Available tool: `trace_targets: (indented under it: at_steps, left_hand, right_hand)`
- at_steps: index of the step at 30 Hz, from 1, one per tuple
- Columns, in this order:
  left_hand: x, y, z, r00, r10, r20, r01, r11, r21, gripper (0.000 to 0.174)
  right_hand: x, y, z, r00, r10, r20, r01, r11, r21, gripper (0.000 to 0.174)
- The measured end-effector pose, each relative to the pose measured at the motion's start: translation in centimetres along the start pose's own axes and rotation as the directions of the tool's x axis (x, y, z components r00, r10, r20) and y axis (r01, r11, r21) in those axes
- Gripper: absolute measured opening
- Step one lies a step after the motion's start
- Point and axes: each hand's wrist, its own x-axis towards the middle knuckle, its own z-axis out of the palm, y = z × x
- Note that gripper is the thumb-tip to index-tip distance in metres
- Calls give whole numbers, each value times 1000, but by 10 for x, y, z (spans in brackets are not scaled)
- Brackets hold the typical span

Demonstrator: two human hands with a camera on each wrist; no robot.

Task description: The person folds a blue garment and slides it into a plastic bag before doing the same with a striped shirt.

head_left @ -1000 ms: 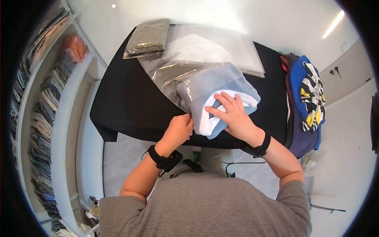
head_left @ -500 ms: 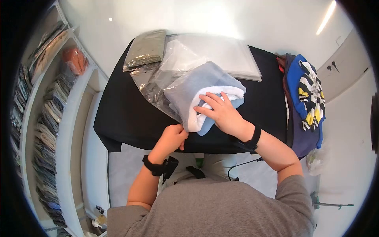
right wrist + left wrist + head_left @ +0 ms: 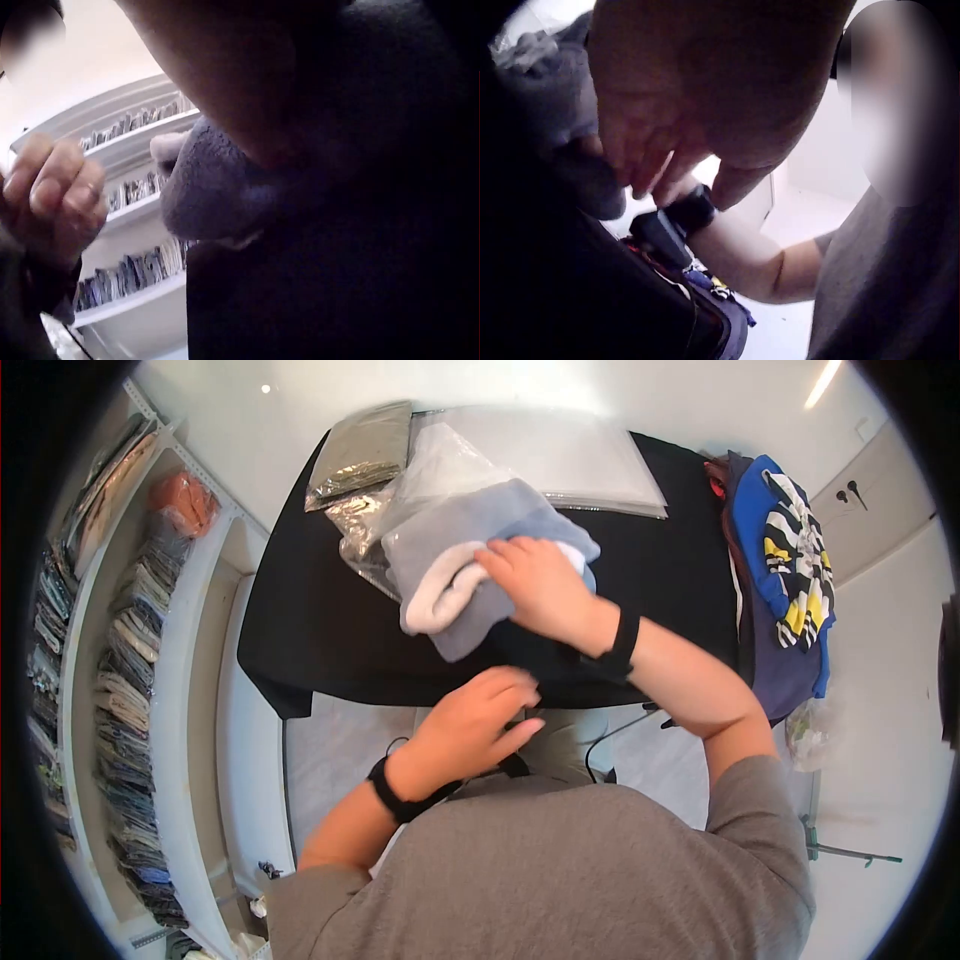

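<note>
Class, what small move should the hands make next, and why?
Probably bring the left hand to the near edge of the blue fleece to steady it: that hand looks empty and apart from it, while only the right hand touches the folds.

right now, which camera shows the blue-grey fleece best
The head view: the blue-grey fleece shows nearly whole, white lining included, with the right hand covering some of it. The right wrist view shows only a shadowed part; the left wrist view, a dim part, upper left.
</note>
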Motion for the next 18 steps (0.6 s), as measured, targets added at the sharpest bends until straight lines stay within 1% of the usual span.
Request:
trace_targets:
  at_steps: [2,4,5,6,8,9,10,11,12,13,14,15,16,17,18]
  left_hand:
    - [13,-13,25,1000,-10,-6,11,971,239,46]
    - [30,-29,44,978,-198,-64,205,864,461,61]
    - [37,-41,52,975,-180,-130,222,808,546,69]
    - [42,-42,56,976,-169,-135,215,807,549,69]
    - [50,-45,64,936,-282,-210,352,743,570,75]
    - [52,-42,65,931,-303,-205,364,713,600,81]
    - [52,-41,64,931,-302,-207,364,714,598,81]
    - [52,-39,64,924,-334,-186,376,699,609,80]
    - [50,-37,63,915,-369,-165,387,682,620,79]
    - [48,-41,65,913,-373,-165,390,681,619,79]
    - [46,-48,67,934,-289,-211,353,648,675,77]
    - [45,-52,68,948,-199,-247,317,607,729,76]
    - [46,-51,65,949,-200,-243,315,606,731,76]
    - [49,-51,62,940,-216,-266,342,583,737,75]
    - [52,-51,59,929,-229,-292,371,561,740,74]
  right_hand:
    - [19,12,-10,998,-12,65,8,998,59,57]
    - [28,19,-13,998,-26,51,22,997,75,55]
    - [32,21,-11,994,4,105,-12,997,75,55]
    - [35,21,-13,987,36,157,-48,996,71,55]
    - [32,17,-15,987,38,153,-48,997,65,53]
    - [30,15,-15,992,22,123,-32,996,82,51]
    - [28,13,-14,996,6,94,-15,995,102,48]
    - [26,11,-13,998,0,60,-6,996,92,49]
    - [29,9,-16,998,-2,63,-4,996,94,49]
    - [34,9,-19,988,42,147,-56,994,93,48]
    - [39,10,-23,970,86,229,-109,990,87,48]
    - [45,9,-33,970,86,229,-110,990,91,48]
    - [52,6,-47,953,123,277,-156,983,98,44]
    - [56,6,-54,932,160,324,-202,974,102,41]
    - [58,8,-53,933,162,322,-204,973,103,41]
